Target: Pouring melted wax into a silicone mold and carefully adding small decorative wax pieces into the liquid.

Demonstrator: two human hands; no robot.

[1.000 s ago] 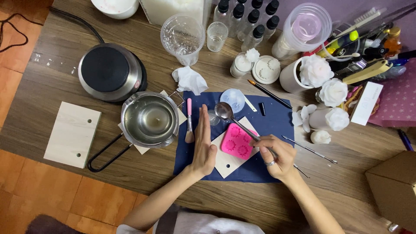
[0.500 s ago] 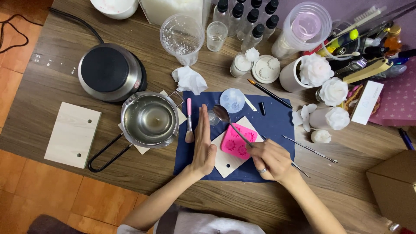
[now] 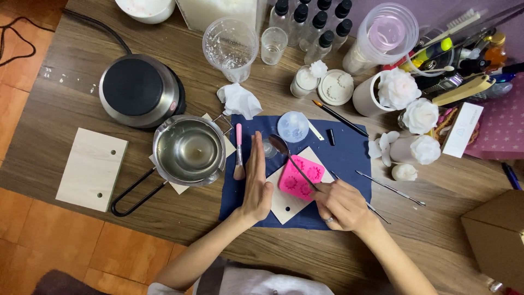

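Observation:
My left hand (image 3: 257, 180) stands flat on its edge on the dark blue mat (image 3: 349, 155), fingers together, holding nothing, beside a small wooden board (image 3: 285, 203). My right hand (image 3: 341, 203) grips the handle of a long metal spoon (image 3: 292, 158). The spoon's bowl hovers over a small clear cup (image 3: 269, 148), its shaft crossing a pink silicone flower mould (image 3: 301, 178) that lies on the board. A pink-handled brush (image 3: 239, 153) lies just left of my left hand.
A steel pot with a black handle (image 3: 188, 150) sits left of the mat, a round hotplate (image 3: 139, 90) behind it, a wooden board (image 3: 91, 168) at far left. Cups, bottles, white wax flowers (image 3: 419, 117), metal tools (image 3: 390, 187) and a cardboard box (image 3: 496, 235) crowd the back and right.
My right hand picked up the spoon from the mat and swung its bowl leftward over the small clear cup. My left hand stayed in place.

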